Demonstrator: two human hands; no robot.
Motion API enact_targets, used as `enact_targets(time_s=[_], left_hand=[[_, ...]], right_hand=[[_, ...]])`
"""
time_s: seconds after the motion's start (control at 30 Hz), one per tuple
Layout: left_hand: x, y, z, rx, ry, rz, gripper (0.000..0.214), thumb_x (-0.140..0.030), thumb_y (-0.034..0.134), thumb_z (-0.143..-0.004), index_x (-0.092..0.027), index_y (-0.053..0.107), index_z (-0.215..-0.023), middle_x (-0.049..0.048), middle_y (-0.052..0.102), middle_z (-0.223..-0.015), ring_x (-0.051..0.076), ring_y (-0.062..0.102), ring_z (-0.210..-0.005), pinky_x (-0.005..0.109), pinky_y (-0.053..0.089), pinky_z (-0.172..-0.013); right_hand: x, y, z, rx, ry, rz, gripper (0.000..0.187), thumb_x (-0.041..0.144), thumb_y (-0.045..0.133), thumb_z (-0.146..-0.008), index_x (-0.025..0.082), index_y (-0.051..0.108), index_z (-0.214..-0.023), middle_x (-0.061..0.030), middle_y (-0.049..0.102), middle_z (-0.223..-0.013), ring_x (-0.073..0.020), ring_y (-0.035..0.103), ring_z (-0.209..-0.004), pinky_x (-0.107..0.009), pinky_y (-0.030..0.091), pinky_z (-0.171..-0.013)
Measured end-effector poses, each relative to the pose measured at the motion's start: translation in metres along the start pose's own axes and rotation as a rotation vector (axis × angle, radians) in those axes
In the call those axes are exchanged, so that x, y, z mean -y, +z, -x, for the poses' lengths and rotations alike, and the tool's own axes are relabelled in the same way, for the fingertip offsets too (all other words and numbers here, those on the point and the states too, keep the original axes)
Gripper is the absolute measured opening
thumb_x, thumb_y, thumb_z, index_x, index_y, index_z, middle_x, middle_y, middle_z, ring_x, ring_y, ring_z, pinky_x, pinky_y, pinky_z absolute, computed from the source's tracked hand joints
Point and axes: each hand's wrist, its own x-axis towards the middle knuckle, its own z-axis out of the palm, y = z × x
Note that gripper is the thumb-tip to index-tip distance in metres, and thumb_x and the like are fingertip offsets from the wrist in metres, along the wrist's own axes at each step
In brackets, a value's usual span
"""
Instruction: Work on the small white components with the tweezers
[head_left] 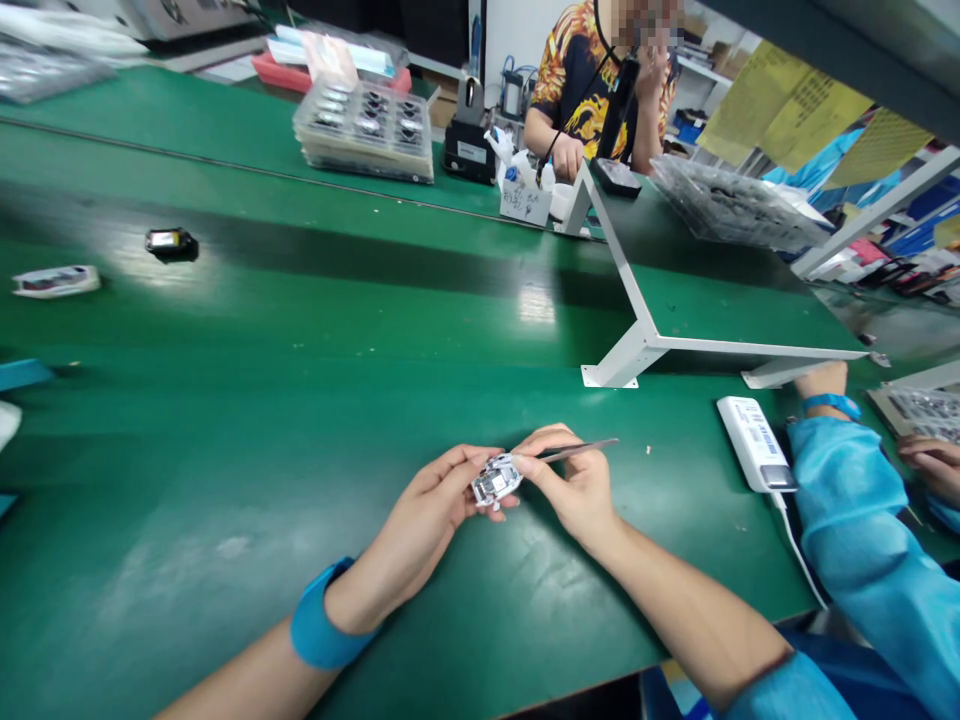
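My left hand (427,515) pinches a small white and silver electronic part (496,480) just above the green table (300,400). A blue band circles that wrist. My right hand (574,480) is closed around thin metal tweezers (577,450). Their tips meet the part and their far end points right. Both hands meet at the part near the table's front edge.
A white metal shelf frame (637,340) stands to the right. A white box with a label (754,440) and cable lies near a co-worker's blue sleeve (862,530). Stacked clear trays (367,130) sit at the back. A small black part (171,243) and a white part (56,281) lie left. A person in a patterned shirt (585,80) sits opposite.
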Motion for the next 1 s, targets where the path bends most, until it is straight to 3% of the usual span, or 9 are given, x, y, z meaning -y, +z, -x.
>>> enact_targets(time_s=[0.17,0.3,0.73,0.83,1.0], left_hand=[[-0.0003,0.0018,0.0009,0.008,-0.015,0.007,0.021,-0.033,0.072,-0.077,-0.013,0.070,-0.084,0.0041,0.070,-0.079,0.019,0.068,-0.064,0.028,0.053,-0.056],[-0.0011,0.0022,0.0010,-0.013,-0.005,0.014,0.021,-0.033,0.072,-0.076,-0.013,0.069,-0.084,0.0040,0.070,-0.079,0.019,0.069,-0.065,0.028,0.053,-0.056],[-0.0020,0.0048,0.0024,0.009,0.011,-0.037,0.026,-0.037,0.075,-0.073,-0.014,0.068,-0.083,0.0032,0.070,-0.077,0.018,0.066,-0.066,0.028,0.052,-0.058],[-0.0026,0.0040,0.0012,-0.004,0.013,-0.051,0.025,-0.035,0.075,-0.073,-0.014,0.067,-0.084,0.0030,0.069,-0.077,0.017,0.066,-0.064,0.027,0.051,-0.055],[-0.0041,0.0020,-0.0003,-0.024,0.007,-0.104,0.024,-0.035,0.072,-0.073,-0.013,0.067,-0.083,0.0018,0.067,-0.070,0.014,0.062,-0.057,0.023,0.046,-0.048]], right_hand=[[-0.0016,-0.0013,-0.0011,-0.066,-0.030,0.058,0.002,0.023,0.073,-0.079,0.024,0.072,-0.078,-0.0039,0.072,-0.081,-0.0211,0.066,-0.082,-0.039,0.051,-0.081],[0.0009,-0.0018,-0.0001,-0.046,-0.047,0.038,0.002,0.023,0.073,-0.079,0.024,0.071,-0.080,-0.0036,0.072,-0.081,-0.0206,0.065,-0.081,-0.038,0.051,-0.080],[-0.0028,0.0013,0.0000,0.020,0.099,-0.054,0.005,0.026,0.073,-0.078,0.022,0.071,-0.076,-0.0025,0.070,-0.076,-0.0192,0.065,-0.076,-0.034,0.052,-0.073],[-0.0009,0.0004,0.0006,0.039,0.033,-0.015,0.005,0.027,0.074,-0.078,0.023,0.071,-0.077,-0.0035,0.071,-0.079,-0.0207,0.066,-0.080,-0.037,0.052,-0.077],[0.0036,-0.0031,0.0016,0.062,-0.206,0.125,0.003,0.024,0.073,-0.080,0.026,0.071,-0.080,-0.0031,0.076,-0.081,-0.0225,0.068,-0.080,-0.043,0.050,-0.084]])
